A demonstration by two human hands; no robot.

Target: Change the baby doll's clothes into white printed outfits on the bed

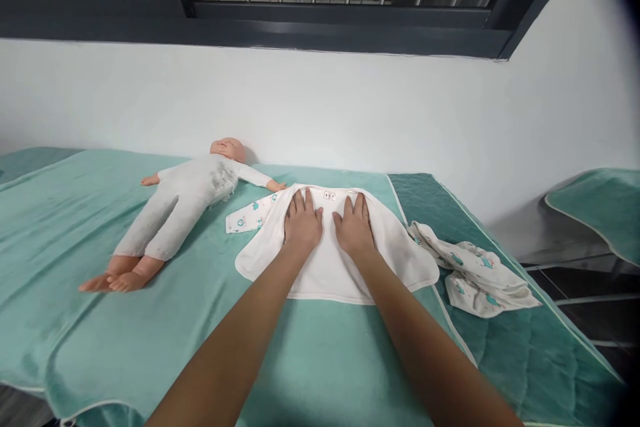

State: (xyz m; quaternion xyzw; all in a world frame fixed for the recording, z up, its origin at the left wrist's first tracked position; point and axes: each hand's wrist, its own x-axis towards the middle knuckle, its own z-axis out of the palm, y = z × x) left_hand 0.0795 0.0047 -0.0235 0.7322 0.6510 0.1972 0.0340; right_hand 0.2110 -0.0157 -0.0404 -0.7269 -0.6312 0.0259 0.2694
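A small white baby shirt [325, 273] lies spread on the green sheet, its plain inner side facing up and a label near the neck. One patterned sleeve [250, 215] sticks out to the left. My left hand [303, 221] rests flat on the left half of the shirt, fingers stretched toward the neck edge. On the right half lies my right hand [353, 225], palm down with its fingers extended. Neither hand grips the cloth. Left of the shirt a baby doll [185, 193] in a white body lies on its back, one hand close to the sleeve.
A crumpled patterned baby garment [480, 277] lies to the right on the darker quilted mat [530, 360]. The green sheet [100, 360] covers the bed. Behind it rises a white wall [320, 107] below a dark window frame [340, 30]. Another green-covered surface [600, 207] stands at far right.
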